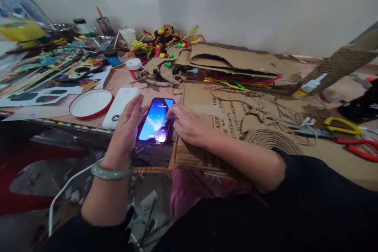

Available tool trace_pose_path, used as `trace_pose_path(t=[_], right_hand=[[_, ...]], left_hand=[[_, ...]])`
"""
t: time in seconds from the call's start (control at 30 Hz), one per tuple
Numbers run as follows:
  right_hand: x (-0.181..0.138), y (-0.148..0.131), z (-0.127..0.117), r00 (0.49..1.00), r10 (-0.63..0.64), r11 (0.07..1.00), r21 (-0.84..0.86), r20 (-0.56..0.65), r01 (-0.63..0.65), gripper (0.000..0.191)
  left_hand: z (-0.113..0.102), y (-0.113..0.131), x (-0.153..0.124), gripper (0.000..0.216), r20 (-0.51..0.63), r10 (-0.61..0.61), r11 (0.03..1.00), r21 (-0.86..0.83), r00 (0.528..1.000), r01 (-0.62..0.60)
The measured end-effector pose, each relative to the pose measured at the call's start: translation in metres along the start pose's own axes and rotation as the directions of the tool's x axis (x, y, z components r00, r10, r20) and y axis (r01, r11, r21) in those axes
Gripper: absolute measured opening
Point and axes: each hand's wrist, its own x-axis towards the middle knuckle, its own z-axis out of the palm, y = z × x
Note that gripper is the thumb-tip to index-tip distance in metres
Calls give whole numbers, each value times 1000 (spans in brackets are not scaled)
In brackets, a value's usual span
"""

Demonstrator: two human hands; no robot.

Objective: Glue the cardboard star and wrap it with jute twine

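A smartphone (156,121) with a red edge is lit up, showing a number keypad on a blue screen. My left hand (126,126), a pale green bangle on its wrist, holds the phone along its left edge; some of its fingers are hidden. My right hand (186,125) has its fingers curled, with a fingertip at the right side of the screen and nothing seen in its grip. Left of the phone lies a white power bank (119,106). Under my right forearm is a piece of printed cardboard (195,98).
Twine coil (270,141), scissors with red handles (358,143), yellow-handled scissors (342,125) and a glue bottle (308,86) lie to the right. A red-rimmed lid (91,103), paint jars (134,67) and colourful pipe cleaners (165,39) stand left and behind. A white cable (63,189) hangs below.
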Motion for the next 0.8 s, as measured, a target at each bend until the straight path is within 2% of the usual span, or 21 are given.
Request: trace_pose_path(t=[0.27, 0.8], right_hand=[[1, -4, 2, 999, -19, 1000, -19, 50, 20, 30], [0, -6, 0, 1000, -8, 1000, -8, 30, 8, 30]], left_hand=[[1, 1, 0, 54, -8, -6, 1000, -17, 1000, 6], [-1, -1, 1, 52, 2, 5, 1000, 15, 1000, -5]])
